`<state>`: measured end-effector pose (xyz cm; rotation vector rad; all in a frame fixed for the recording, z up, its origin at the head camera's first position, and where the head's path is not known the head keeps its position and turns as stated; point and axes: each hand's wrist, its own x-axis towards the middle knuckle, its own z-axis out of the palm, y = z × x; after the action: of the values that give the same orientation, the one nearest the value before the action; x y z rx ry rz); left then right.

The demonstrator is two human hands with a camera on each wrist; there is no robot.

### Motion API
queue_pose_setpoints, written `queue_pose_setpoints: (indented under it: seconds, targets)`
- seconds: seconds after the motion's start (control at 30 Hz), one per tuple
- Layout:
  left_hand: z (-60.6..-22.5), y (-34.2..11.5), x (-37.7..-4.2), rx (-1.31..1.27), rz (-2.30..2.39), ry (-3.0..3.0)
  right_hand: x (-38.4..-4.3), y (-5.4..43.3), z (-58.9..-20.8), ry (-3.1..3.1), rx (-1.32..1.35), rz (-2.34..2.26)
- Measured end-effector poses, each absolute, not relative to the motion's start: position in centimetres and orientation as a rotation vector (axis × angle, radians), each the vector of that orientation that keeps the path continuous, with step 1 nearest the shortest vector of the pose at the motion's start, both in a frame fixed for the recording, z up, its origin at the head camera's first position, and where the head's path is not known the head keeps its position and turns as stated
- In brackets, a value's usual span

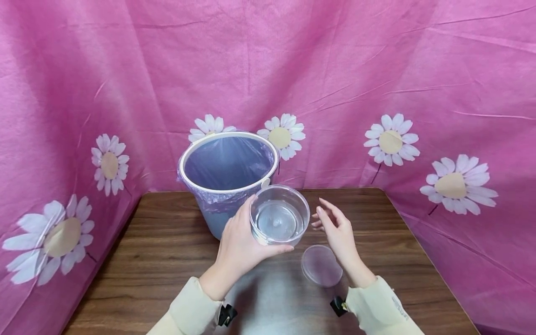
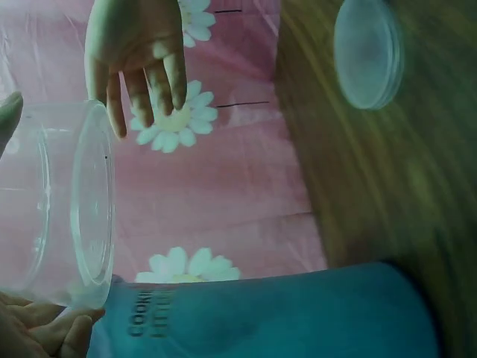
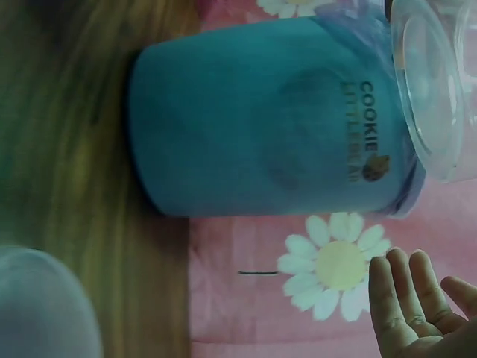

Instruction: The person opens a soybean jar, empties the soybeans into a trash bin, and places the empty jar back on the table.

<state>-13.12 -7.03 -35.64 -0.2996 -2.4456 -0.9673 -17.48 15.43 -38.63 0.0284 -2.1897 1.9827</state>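
My left hand (image 1: 242, 239) grips a clear round plastic container (image 1: 279, 218) by its side, above the table and just in front of the bin. The container has no lid on and its mouth faces up toward the head camera; nothing distinct shows inside. To its right is my right hand (image 1: 338, 232), apart from it, with fingers loosely extended and nothing held. In the left wrist view the container (image 2: 59, 201) shows from the side, the right hand (image 2: 141, 52) beyond it. A clear round lid (image 1: 321, 266) lies on the table below the right hand.
A blue bin (image 3: 246, 127) with a white rim (image 1: 228, 190) and a purple liner bag (image 1: 217, 202) stands at the back of the wood-grain table (image 1: 167, 260). Behind and on both sides hangs a pink cloth (image 1: 326, 70) with daisies.
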Motion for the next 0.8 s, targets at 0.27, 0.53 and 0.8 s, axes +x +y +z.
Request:
queue_pose_setpoints:
  seconds: [0.27,0.53,0.8]
  targets:
    - [-38.9,-6.4,-12.7,-0.195,-1.079,-2.565,-15.6,16.5,-41.0,-2.225,-0.028,1.9]
    - [-42.4,-5.5,-12.0,-0.126,-1.157,-2.608,-14.2,16.9,-43.1,-2.287,0.049,1.665]
    - [-45.9,-4.3,-12.1,-0.016,-1.26,-2.612,-12.9,17.5,-44.3,-2.31,0.042,1.515]
